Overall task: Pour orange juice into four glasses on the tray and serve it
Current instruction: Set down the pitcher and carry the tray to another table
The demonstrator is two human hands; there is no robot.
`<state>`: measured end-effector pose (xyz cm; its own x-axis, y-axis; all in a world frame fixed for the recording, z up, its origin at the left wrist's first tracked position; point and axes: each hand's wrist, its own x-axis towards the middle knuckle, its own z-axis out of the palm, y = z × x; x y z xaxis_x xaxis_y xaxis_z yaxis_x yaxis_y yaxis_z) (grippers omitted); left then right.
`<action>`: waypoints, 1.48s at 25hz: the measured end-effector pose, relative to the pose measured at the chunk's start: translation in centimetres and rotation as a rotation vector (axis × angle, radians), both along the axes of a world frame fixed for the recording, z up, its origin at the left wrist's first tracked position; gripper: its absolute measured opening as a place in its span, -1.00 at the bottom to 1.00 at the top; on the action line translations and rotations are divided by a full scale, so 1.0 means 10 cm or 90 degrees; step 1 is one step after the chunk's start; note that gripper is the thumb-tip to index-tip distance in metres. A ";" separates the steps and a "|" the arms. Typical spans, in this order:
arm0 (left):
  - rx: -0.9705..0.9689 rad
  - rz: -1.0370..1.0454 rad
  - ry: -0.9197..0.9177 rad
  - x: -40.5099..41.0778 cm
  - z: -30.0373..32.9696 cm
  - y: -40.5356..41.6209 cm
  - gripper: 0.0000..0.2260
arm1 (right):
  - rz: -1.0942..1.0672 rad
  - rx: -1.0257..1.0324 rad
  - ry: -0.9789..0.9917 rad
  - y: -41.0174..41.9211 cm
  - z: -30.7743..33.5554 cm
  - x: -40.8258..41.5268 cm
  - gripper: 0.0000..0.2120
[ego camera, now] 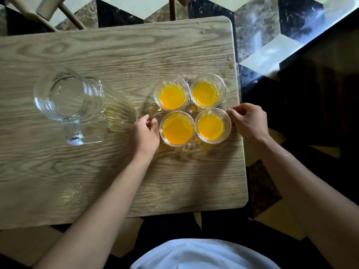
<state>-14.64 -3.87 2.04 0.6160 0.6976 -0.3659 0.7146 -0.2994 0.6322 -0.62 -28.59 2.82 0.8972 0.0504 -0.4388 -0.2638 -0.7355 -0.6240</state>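
Both hands [144,133] gripping tray [153,109] rims.

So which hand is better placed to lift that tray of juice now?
Neither alone; probably both. The left hand grips the tray at its left edge, the right hand at its right edge, and four full glasses want a level, two-sided lift.

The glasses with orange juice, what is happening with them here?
A person grips the clear glass tray at both sides: left hand on its left edge, right hand on its right edge. Four clear glasses on it already hold orange juice. The empty clear glass jug stands left on the wooden table.
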 end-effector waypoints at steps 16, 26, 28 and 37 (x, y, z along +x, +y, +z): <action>-0.003 0.091 0.002 0.09 -0.09 -0.04 -0.89 | 0.037 -0.029 -0.053 0.04 -0.09 0.02 -0.86; -0.031 0.110 -0.020 0.12 -0.13 0.00 -0.81 | 0.043 -0.030 -0.067 0.02 -0.09 0.07 -0.84; -0.040 0.110 -0.026 0.11 -0.11 0.00 -0.81 | 0.041 -0.025 -0.068 0.02 -0.06 0.08 -0.85; -0.025 0.100 -0.024 -0.04 0.07 -0.08 -0.82 | 0.046 0.006 -0.075 -0.06 0.09 -0.02 -0.89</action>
